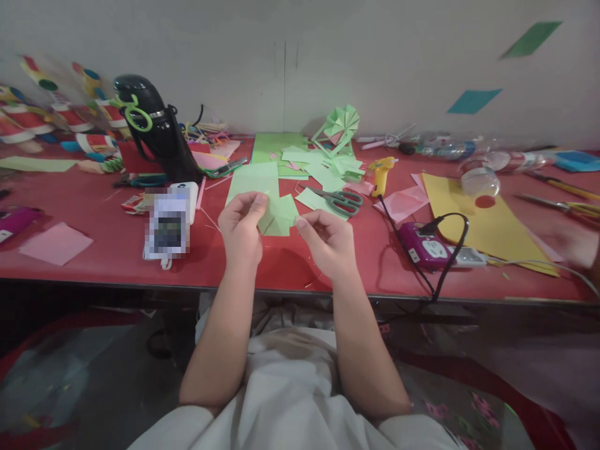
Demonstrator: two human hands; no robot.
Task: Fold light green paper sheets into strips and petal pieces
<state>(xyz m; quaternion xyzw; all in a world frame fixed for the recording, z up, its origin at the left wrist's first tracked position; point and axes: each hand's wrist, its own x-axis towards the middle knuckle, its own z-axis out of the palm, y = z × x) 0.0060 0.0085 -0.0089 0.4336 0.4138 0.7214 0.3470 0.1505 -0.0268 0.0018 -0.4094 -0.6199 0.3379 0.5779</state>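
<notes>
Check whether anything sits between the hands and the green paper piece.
Nothing visible does. The left hand and the right hand both pinch the green paper piece over the red table. The scissors lie farther back, apart from both hands.

The small folded green paper piece (280, 219) sits between the left hand (241, 230) and the right hand (328, 242), over the near side of the long red bench (94, 215). Behind it lie the grey-handled metal scissors (340, 200), with the yellow plastic glue gun (382, 175) to their right. The purple plastic power strip (424, 247) lies just left of the big yellow paper sheet (497, 219). The flat pink paper square (56, 244) lies far left.
</notes>
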